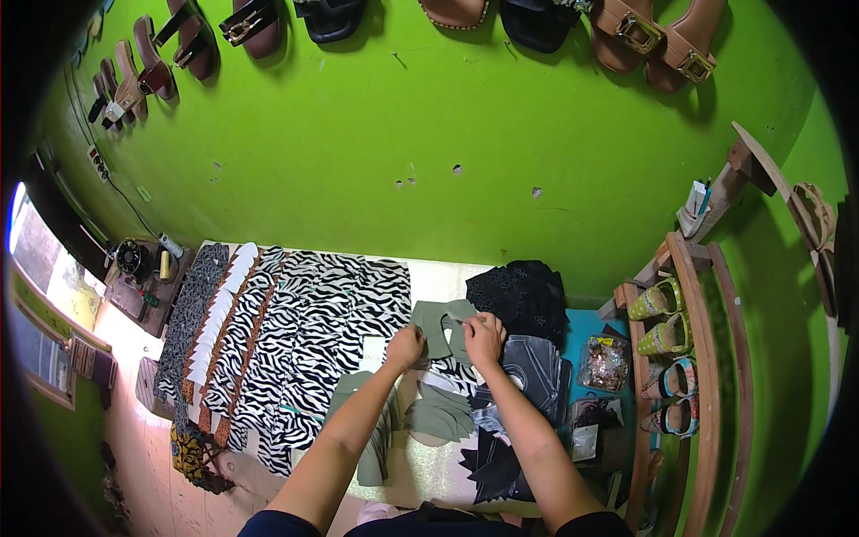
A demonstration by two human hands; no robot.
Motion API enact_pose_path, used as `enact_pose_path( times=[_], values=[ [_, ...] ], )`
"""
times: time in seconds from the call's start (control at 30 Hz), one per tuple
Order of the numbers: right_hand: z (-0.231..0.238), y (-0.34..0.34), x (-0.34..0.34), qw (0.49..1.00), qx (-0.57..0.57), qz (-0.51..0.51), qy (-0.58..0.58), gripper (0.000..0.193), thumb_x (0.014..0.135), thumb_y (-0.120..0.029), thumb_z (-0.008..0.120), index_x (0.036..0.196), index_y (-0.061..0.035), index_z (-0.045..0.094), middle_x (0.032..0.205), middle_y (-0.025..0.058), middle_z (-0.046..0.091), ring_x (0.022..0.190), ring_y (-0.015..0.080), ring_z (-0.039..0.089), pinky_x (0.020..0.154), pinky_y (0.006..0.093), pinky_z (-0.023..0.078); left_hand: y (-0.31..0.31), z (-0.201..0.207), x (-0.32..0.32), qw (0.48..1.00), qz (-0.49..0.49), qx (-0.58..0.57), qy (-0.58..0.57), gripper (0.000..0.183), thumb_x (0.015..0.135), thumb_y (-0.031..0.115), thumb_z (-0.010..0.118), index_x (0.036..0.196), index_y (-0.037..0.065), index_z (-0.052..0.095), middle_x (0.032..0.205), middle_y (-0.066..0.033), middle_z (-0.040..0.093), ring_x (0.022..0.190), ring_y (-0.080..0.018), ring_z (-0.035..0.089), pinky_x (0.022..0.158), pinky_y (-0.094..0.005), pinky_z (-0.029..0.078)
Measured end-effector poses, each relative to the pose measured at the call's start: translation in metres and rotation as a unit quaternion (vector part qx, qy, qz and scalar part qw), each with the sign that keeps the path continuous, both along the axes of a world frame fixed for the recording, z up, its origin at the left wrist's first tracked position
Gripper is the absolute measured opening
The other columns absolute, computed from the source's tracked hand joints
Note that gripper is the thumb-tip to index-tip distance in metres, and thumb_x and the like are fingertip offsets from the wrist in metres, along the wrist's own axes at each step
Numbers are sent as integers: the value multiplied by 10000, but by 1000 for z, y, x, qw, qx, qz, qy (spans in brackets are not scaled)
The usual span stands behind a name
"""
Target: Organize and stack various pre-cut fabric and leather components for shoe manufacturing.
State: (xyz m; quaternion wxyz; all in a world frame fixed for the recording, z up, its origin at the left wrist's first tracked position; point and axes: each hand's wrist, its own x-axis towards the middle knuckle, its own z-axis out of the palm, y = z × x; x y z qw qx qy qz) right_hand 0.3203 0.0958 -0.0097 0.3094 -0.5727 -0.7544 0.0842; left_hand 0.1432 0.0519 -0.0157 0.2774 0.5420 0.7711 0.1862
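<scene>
A U-shaped, olive-green cut piece [431, 319] of sheet material lies near the middle of the table, with a pale gap at its centre. My left hand [407, 346] is closed, its fingertips pinched at the piece's left edge. On the other side, my right hand [484, 338] grips the right edge with bent fingers. Below my hands is a fanned stack of rounded green pieces [440, 415]. More long green pieces [374, 461] lie by my left forearm, which partly covers them.
Rows of zebra-striped pieces [324, 304] spread over the table's left. Right of my hands are lacy black material [519, 291], dark grey pieces [532, 362] and a clear bag [604, 362]. A wooden rack [693, 268] with sandals stands at right. Sandals [626, 36] hang on the green wall.
</scene>
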Motion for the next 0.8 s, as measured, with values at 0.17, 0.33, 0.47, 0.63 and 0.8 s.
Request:
enact_pose_path(
  times=[0.17,0.33,0.47,0.63,0.8],
  values=[
    [11,-13,1,994,87,59,33,123,786,-201,572,852,-109,617,867,45,562,889,236,518,795,388,362,-15,3,4,999,-2,35,-28,204,793,213,549,827,12,539,870,-180,595,824,-324,581,707,-386,455],
    [23,-39,2,985,40,67,156,158,846,-203,496,878,-64,565,844,114,599,771,317,567,687,386,433,-47,7,6,977,26,172,-124,189,792,169,545,849,-8,509,779,-147,606,741,-255,620,665,-327,469],
    [28,-78,-1,980,22,45,191,186,852,-198,490,916,-36,554,874,156,604,795,356,571,668,416,449,-82,16,4,966,36,195,-165,195,791,180,548,834,-7,512,791,-177,618,739,-302,615,665,-351,469],
    [24,-140,-8,972,9,33,231,212,845,-176,504,954,-1,556,862,209,598,816,387,567,685,402,449,-143,21,-11,972,10,186,-146,193,778,179,562,818,-4,515,782,-158,613,676,-294,614,614,-360,468],
    [13,-213,-9,976,-44,-29,209,303,799,-211,550,1012,3,557,882,228,601,823,386,578,699,400,454,-214,35,-10,970,-7,153,-188,173,752,157,567,797,-4,522,731,-165,598,564,-251,600,558,-338,466]
  ],
)
